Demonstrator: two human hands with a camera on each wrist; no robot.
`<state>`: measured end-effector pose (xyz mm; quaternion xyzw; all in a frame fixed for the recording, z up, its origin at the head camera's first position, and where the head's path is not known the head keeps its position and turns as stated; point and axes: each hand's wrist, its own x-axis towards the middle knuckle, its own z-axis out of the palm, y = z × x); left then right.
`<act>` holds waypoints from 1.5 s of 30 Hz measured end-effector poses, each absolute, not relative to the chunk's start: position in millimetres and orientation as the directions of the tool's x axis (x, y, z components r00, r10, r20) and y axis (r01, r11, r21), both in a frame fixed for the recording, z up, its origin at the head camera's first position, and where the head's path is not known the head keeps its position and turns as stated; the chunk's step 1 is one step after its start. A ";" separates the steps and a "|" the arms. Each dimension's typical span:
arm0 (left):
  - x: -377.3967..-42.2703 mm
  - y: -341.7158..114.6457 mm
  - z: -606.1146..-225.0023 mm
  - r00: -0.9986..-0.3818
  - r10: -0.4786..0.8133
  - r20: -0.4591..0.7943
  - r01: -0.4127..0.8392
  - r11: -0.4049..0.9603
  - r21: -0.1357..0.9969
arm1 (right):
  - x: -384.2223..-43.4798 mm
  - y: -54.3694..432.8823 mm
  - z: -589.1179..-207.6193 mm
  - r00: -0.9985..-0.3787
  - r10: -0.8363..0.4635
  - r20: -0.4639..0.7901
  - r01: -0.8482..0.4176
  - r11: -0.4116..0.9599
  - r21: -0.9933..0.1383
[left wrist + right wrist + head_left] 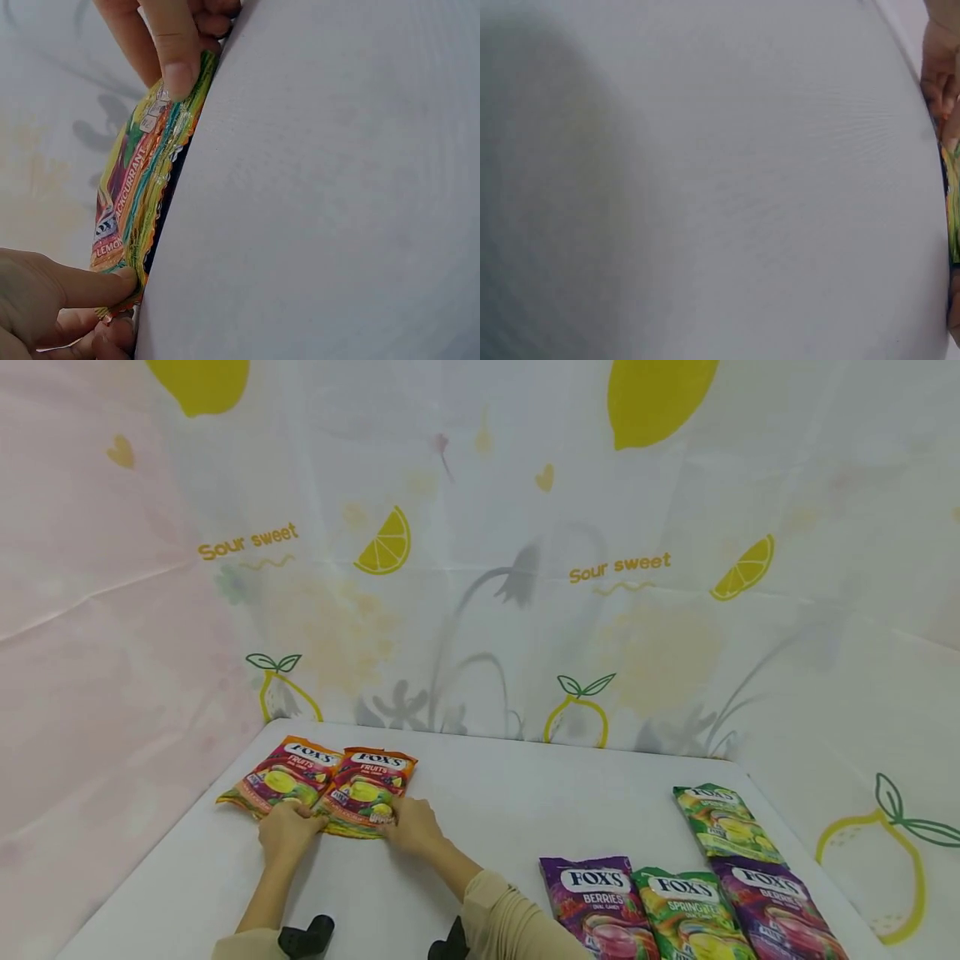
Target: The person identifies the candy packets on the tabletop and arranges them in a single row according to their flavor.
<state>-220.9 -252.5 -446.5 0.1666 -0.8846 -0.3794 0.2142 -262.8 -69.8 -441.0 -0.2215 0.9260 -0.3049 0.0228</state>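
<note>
Two orange-red FOX'S Fruits candy bags lie side by side at the back left, the left candy bag tilted and partly overlapped by the right candy bag. My left hand pinches the lower left corner of the right bag; its thumb lies on the crimped edge with fingers curled beneath. At the other lower corner my right hand grips the same bag, thumb on top. Only a strip of this bag shows at the right edge of the right wrist view.
At the front right lie a purple Berries bag, a green Springtime bag and another purple Berries bag. Behind them is a second green bag. A lemon-printed cloth hangs around the white table.
</note>
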 end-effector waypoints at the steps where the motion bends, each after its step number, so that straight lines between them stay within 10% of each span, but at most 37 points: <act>1: -220.6 -252.9 -446.2 -0.856 -0.455 0.247 -0.136 0.658 0.741 | -263.3 -68.8 -441.1 -0.895 -0.436 0.098 -0.407 0.703 -0.584; 18: -213.4 -241.9 -439.9 -0.901 -0.372 0.223 -0.124 0.713 0.690 | -256.5 -33.5 -419.5 -0.858 -0.507 -0.076 -0.243 0.533 -0.810; 29: -214.4 -217.9 -433.8 -0.824 -0.280 0.492 0.130 0.752 0.646 | -250.9 -13.0 -408.4 -0.884 -0.461 0.083 -0.279 0.375 -0.884; 45: -212.2 -191.9 -416.6 -0.881 -0.077 0.466 0.293 0.684 0.668 | -245.5 14.5 -404.2 -0.883 -0.450 0.133 -0.282 0.282 -0.917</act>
